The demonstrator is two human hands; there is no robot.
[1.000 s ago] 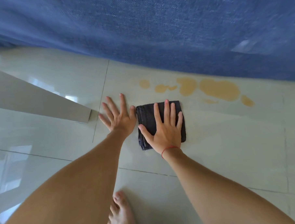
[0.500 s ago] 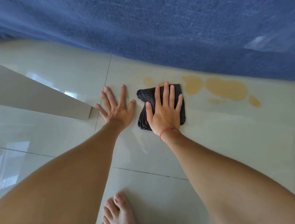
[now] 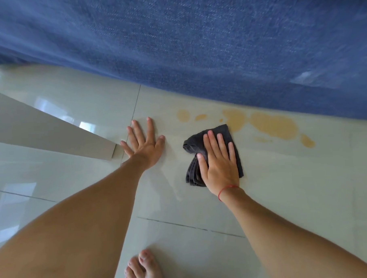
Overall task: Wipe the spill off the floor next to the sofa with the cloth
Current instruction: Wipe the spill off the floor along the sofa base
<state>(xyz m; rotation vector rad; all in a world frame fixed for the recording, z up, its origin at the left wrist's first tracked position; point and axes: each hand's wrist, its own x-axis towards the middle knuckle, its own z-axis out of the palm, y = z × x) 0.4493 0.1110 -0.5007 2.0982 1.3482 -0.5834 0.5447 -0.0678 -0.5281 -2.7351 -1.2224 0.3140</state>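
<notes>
A folded dark grey cloth lies on the pale tiled floor. My right hand presses flat on it, fingers spread, thumb at its bunched left edge. The cloth's far corner touches the yellow-orange spill, which runs along the foot of the blue sofa. Two smaller spill spots sit left of the cloth. My left hand rests open and flat on the floor, apart from the cloth.
A white furniture leg slants in from the left and ends just beside my left hand. My bare foot stands on the tiles at the bottom. Dark grout lines cross the floor.
My right hand pushed the cloth forward over the left spill spots, then drew it back and to the right. The cloth is more bunched on its left. My left hand stayed planted.
</notes>
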